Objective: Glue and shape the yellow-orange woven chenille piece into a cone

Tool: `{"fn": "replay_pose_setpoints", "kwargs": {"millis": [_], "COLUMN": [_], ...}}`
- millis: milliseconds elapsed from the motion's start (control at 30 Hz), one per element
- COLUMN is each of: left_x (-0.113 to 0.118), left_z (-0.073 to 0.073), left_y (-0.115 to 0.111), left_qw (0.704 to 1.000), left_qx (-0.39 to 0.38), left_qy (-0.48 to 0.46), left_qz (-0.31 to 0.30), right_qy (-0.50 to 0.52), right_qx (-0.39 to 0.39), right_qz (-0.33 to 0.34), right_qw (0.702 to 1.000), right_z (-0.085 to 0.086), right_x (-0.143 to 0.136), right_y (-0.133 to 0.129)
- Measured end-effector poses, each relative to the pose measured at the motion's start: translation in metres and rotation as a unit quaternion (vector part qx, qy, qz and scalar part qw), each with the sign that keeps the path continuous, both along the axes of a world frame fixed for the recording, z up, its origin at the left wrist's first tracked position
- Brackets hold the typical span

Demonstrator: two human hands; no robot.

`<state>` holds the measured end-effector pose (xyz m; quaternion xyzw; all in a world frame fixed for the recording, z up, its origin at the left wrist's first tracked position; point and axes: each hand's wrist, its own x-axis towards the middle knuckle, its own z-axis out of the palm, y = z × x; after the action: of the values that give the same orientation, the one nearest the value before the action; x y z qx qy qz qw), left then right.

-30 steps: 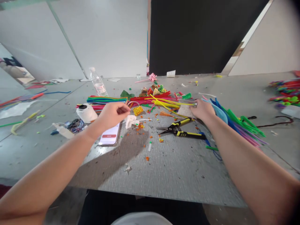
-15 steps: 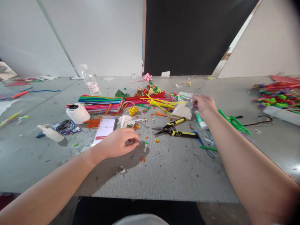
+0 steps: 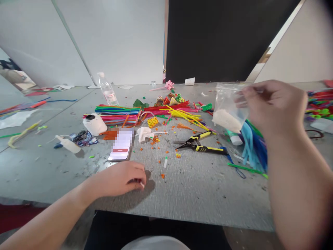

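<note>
My right hand [image 3: 275,104] is raised at the right, its fingers pinching the top edge of a clear plastic bag [image 3: 229,107] with white material at its bottom. The bag hangs above a white-capped tube [image 3: 235,139] and blue pipe cleaners [image 3: 251,146]. My left hand [image 3: 125,178] rests low over the front of the table, fingers curled together. A small white bit shows at its fingertips, too small to name. Yellow-and-black pliers [image 3: 199,144] lie with their handles spread between the hands. Near my left hand is a phone [image 3: 121,146].
Behind are bundles of pipe cleaners [image 3: 117,114], a plastic bottle [image 3: 108,92] and a yellow dotted piece [image 3: 152,121]. At the left stand a white spool [image 3: 96,125] and a small squeeze bottle [image 3: 69,144]. Orange scraps [image 3: 162,176] are scattered mid-table.
My right hand has lifted the bag up and toward me, uncovering blue pipe cleaners. My left hand has moved down toward the table's front edge. The view has shifted slightly.
</note>
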<state>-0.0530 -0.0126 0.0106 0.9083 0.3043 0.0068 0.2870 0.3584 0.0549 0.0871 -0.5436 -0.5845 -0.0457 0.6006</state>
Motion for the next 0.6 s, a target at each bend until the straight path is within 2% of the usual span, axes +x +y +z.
{"fn": "replay_pose_setpoints", "kwargs": {"millis": [67,133,233,333,400,467,533,600], "left_x": [-0.003,-0.008,-0.017,-0.022,-0.023,-0.023,-0.025,-0.028], "left_z": [-0.005,-0.006,-0.005,-0.008,-0.012,-0.017,-0.019,-0.018], "left_y": [0.001,0.007,0.013,0.012,0.010,0.009,0.009,0.006], "left_qw": [0.999,0.990,0.964,0.942,0.936,0.934,0.930,0.925], "left_qx": [0.044,0.116,0.216,0.273,0.281,0.266,0.243,0.210], "left_qy": [0.003,0.024,0.051,0.046,0.017,-0.019,-0.053,-0.085], "left_qz": [0.028,0.073,0.146,0.192,0.214,0.237,0.270,0.305], "right_qy": [0.026,0.064,0.120,0.149,0.166,0.177,0.169,0.142], "right_qx": [0.007,-0.028,-0.139,-0.211,-0.233,-0.245,-0.248,-0.237], "right_qz": [0.049,0.133,0.286,0.399,0.460,0.495,0.517,0.541], "right_qw": [0.998,0.989,0.941,0.880,0.841,0.815,0.802,0.795], "right_z": [0.007,0.010,0.004,-0.018,-0.037,-0.054,-0.067,-0.072], "right_x": [-0.016,-0.036,-0.072,-0.112,-0.136,-0.155,-0.165,-0.167], "right_y": [-0.015,-0.028,-0.044,-0.060,-0.069,-0.077,-0.084,-0.091]}}
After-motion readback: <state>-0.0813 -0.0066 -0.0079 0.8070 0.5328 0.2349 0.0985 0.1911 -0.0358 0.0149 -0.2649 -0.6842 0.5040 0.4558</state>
